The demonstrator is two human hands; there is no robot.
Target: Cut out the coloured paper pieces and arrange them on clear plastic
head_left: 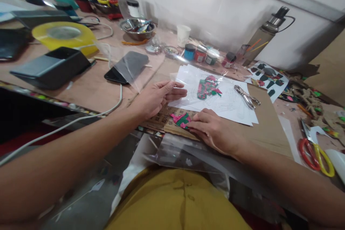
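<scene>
My left hand (164, 97) is closed, thumb against fingers, at a thin clear plastic sheet (126, 68) whose edges are hard to follow. My right hand (206, 125) rests at the table's front edge, its fingers closed on a small pink-and-green painted cutout (182, 119) over the brown cardboard (265, 129). Beyond both hands, a larger pink-and-green patterned piece (207, 88) lies on white sheets of paper (229, 109) with faint line drawings. Shiny metal pliers (246, 97) lie on the papers' right side.
Scissors (316, 154) with red and yellow handles lie at right. Paint jars (199, 54), a paper cup (183, 34) and a bottle (269, 30) stand behind. A phone (126, 67), yellow tape roll (63, 34) and white cable (81, 119) are at left.
</scene>
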